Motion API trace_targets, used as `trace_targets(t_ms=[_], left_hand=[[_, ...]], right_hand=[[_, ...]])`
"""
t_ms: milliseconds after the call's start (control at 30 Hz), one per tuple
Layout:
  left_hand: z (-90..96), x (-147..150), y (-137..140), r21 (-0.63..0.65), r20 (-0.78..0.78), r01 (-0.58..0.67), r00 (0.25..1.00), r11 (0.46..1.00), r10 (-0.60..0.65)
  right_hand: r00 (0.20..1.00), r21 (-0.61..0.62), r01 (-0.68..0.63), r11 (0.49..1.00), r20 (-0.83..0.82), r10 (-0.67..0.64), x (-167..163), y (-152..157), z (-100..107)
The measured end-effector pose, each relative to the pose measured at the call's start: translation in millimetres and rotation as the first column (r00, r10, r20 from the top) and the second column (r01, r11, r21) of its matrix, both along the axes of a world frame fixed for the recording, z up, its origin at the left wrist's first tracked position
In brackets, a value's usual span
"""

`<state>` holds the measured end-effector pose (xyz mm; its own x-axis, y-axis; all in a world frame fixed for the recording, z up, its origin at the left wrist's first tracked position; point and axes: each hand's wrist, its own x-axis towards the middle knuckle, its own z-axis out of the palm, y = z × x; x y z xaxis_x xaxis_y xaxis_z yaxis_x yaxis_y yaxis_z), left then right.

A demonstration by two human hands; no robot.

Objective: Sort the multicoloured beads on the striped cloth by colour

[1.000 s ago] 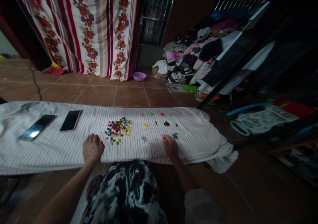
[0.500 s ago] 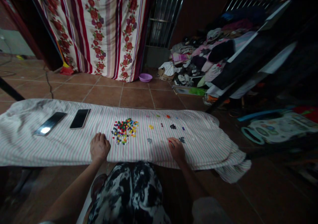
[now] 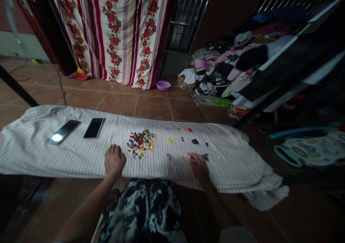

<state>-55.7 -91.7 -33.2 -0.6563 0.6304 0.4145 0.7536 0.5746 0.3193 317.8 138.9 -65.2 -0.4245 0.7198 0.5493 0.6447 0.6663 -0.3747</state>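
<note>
My left hand (image 3: 115, 160) rests on the striped cloth with its fingers curled in, left of a mixed pile of small coloured beads (image 3: 141, 142). What may lie under its palm is hidden. My right hand (image 3: 199, 166) is low over the cloth, finger and thumb pinched on a small red bead (image 3: 191, 157). Close beside it lie dark grey beads (image 3: 205, 157), and further left a light grey group (image 3: 168, 156). Beyond are small groups of yellow beads (image 3: 170, 140), black beads (image 3: 195, 141), orange-red beads (image 3: 189, 129) and purple beads (image 3: 206, 144).
Two phones (image 3: 94, 128) (image 3: 64, 132) lie at the left on the striped cloth (image 3: 88, 160). Past the far edge are a tiled floor, a purple basin (image 3: 163, 85) and a floral curtain (image 3: 126, 34). Clothes (image 3: 223, 63) are heaped behind a dark slanting bar at right.
The view has swung slightly left, so everything sits further right in the picture. Both hands stay nearly in the same places on the cloth; the red bead remains at my right fingertips.
</note>
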Motion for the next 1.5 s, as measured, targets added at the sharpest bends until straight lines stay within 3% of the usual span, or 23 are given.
trace_targets(t_ms=[133, 267, 467, 600, 767, 967, 1133, 1500], left_hand=[[0.2, 0.2, 0.5, 0.009, -0.004, 0.000, 1.000, 1.000, 0.000], [1.8, 1.5, 1.0, 0.000, 0.029, -0.007, 1.000, 1.000, 0.007], [2.3, 1.3, 0.4, -0.017, -0.001, -0.003, 1.000, 1.000, 0.003], [1.0, 1.3, 0.3, -0.017, -0.029, -0.018, 0.999, 1.000, 0.017], [3.1, 3.0, 0.6, -0.041, -0.032, -0.031, 0.999, 0.999, 0.029], [3.9, 3.4, 1.1, -0.054, -0.020, -0.034, 0.999, 0.998, 0.033], [1.9, 3.0, 1.6, -0.024, 0.024, -0.026, 0.999, 0.999, 0.027], [4.2, 2.9, 0.7, -0.055, -0.032, -0.026, 0.999, 0.998, 0.025]], right_hand=[[0.995, 0.033, 0.096, 0.995, -0.014, -0.095, 0.2, -4.0, 6.3], [0.982, 0.090, 0.185, 0.979, -0.052, -0.181, -16.1, -13.9, 25.3], [0.992, 0.029, -0.080, 0.996, -0.090, 0.083, -87.3, -40.0, 52.7], [0.970, -0.021, -0.234, 0.972, -0.072, 0.232, -135.0, -56.1, 50.4], [0.940, -0.087, -0.338, 0.937, 0.026, 0.341, -169.2, -63.2, 43.3], [0.930, -0.128, -0.319, 0.939, 0.147, 0.336, -189.0, -62.9, 42.5], [0.940, -0.132, -0.228, 0.965, 0.227, 0.253, -197.0, -68.7, 42.2], [0.943, -0.147, -0.262, 0.954, 0.169, 0.285, -202.7, -82.5, 51.5]])
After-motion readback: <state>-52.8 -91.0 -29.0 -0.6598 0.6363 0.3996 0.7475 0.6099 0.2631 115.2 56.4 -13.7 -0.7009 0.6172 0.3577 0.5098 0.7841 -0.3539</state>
